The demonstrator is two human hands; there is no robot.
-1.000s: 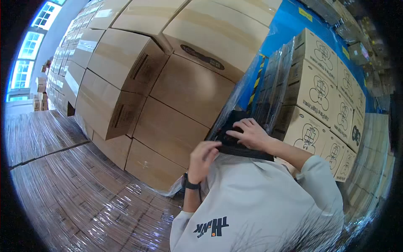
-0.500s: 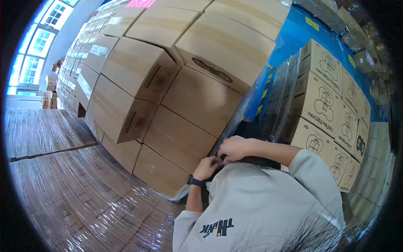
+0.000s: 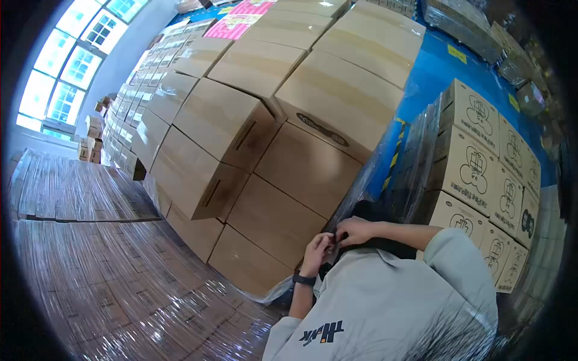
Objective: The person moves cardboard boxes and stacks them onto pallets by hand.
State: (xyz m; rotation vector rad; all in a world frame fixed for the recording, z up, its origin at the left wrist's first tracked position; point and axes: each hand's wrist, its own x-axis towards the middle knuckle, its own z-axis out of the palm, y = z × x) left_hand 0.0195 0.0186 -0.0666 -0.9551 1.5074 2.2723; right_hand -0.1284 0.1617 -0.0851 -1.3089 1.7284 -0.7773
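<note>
My left hand (image 3: 315,253), with a dark band on its wrist, is closed in a pinch at the near right edge of a stack of cardboard boxes (image 3: 259,218). Touching it or very close is my right hand (image 3: 354,232), its fingers bent and closed. Clear plastic wrap (image 3: 359,191) runs down the side of the stack to where both hands meet and seems gathered between their fingertips. The fingertips themselves are partly hidden. More loose wrap (image 3: 269,297) lies along the stack's lower edge, left of my left wrist.
Film-wrapped boxes (image 3: 108,271) spread across the left. Taller boxes (image 3: 241,117) rise at the back of the stack, with a pink printed packet (image 3: 233,25) beyond. At right stand printed cartons (image 3: 466,165) beside a blue floor (image 3: 438,60). Windows (image 3: 72,66) are at far left.
The view has shifted, so the boxes and hands appear lower and further right. Both hands remain together at the stack's edge, with slightly changed finger positions.
</note>
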